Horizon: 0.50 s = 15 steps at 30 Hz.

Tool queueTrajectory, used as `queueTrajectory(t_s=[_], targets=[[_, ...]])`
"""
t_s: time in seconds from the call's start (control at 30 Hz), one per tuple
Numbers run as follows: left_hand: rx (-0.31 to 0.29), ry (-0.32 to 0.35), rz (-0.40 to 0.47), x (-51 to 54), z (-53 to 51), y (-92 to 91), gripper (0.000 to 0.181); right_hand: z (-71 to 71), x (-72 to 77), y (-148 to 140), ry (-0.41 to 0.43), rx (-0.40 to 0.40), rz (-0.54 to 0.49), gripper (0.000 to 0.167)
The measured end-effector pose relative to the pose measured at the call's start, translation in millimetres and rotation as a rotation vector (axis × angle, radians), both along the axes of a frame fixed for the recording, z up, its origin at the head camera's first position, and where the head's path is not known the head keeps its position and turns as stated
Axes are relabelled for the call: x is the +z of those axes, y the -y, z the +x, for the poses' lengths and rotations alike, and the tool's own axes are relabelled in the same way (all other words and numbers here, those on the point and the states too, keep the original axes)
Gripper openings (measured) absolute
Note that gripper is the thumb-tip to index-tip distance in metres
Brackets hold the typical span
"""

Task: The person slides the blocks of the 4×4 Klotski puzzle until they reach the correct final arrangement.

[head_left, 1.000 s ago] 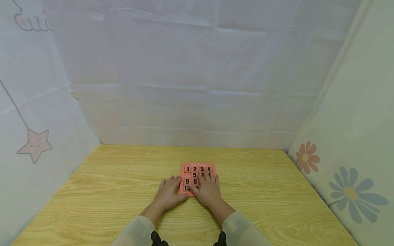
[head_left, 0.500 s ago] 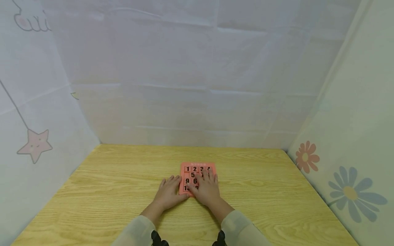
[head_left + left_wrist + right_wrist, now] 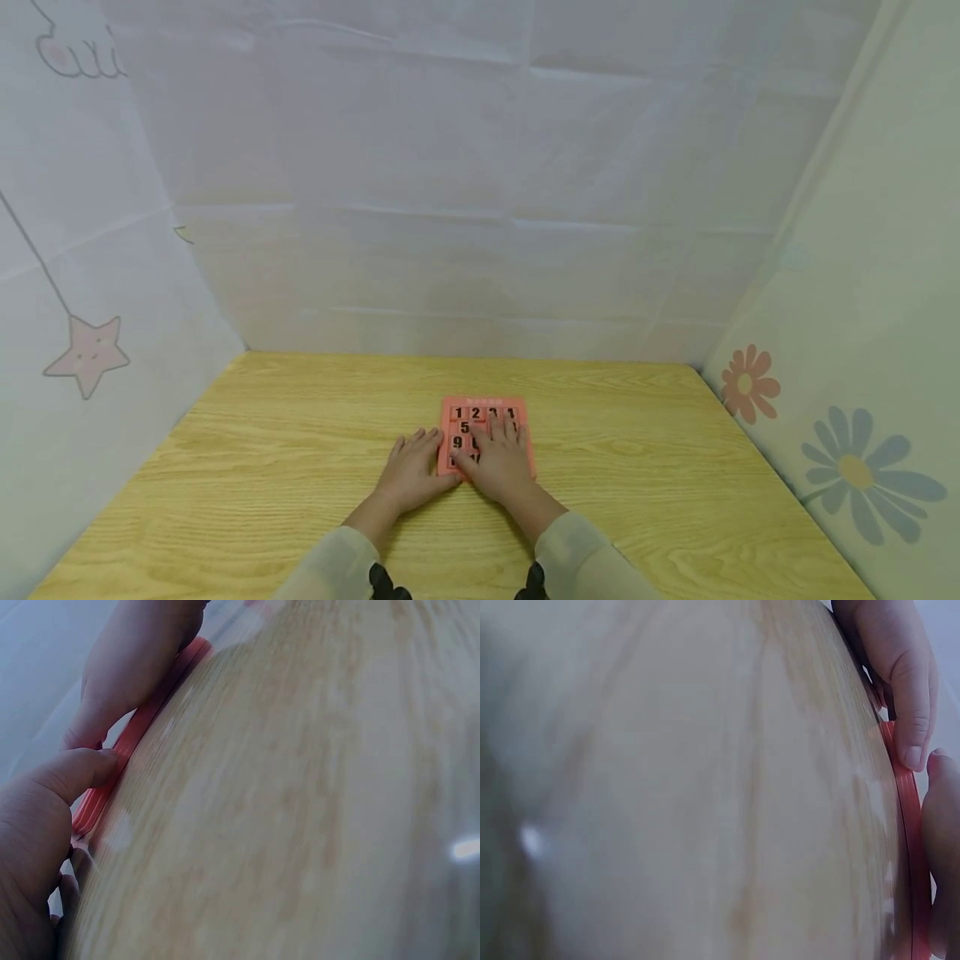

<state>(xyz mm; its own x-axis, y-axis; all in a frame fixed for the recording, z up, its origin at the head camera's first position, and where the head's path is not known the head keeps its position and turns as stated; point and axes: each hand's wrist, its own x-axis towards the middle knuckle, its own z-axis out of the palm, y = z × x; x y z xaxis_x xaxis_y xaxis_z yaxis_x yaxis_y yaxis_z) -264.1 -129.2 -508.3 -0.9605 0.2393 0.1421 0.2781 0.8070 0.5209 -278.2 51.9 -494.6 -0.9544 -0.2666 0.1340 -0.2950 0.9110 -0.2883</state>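
Observation:
A pink sliding number puzzle (image 3: 447, 408) lies flat on the table, its tiles marked with black numbers. My left hand (image 3: 409, 472) holds its near left corner, fingers along the left side and thumb on the near edge. In the left wrist view that thumb (image 3: 79, 769) bends against the pink rim. Over the puzzle's right part spreads my right hand (image 3: 501, 465), fingers extended across the tiles and hiding several of them. The 5 tile (image 3: 465, 427) sits in the second row towards the left, close to the right hand's fingers.
The wood-grain table (image 3: 300, 433) extends around the puzzle. Pale cloth walls enclose it at the back (image 3: 450, 275) and both sides, the right one printed with flowers (image 3: 855, 472) and the left with a star (image 3: 87, 356).
The 5 tile has slid left, into the gap at the left of the second row. My right hand has shifted slightly left over the puzzle; the left hand stays in place.

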Motion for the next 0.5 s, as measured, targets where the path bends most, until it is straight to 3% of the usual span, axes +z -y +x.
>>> queueTrajectory(t_s=[0.5], targets=[[0.002,-0.006,-0.004,3.7,1.5,-0.8,0.085,-0.4,0.0,4.8,0.012,0.018,0.015,0.069]])
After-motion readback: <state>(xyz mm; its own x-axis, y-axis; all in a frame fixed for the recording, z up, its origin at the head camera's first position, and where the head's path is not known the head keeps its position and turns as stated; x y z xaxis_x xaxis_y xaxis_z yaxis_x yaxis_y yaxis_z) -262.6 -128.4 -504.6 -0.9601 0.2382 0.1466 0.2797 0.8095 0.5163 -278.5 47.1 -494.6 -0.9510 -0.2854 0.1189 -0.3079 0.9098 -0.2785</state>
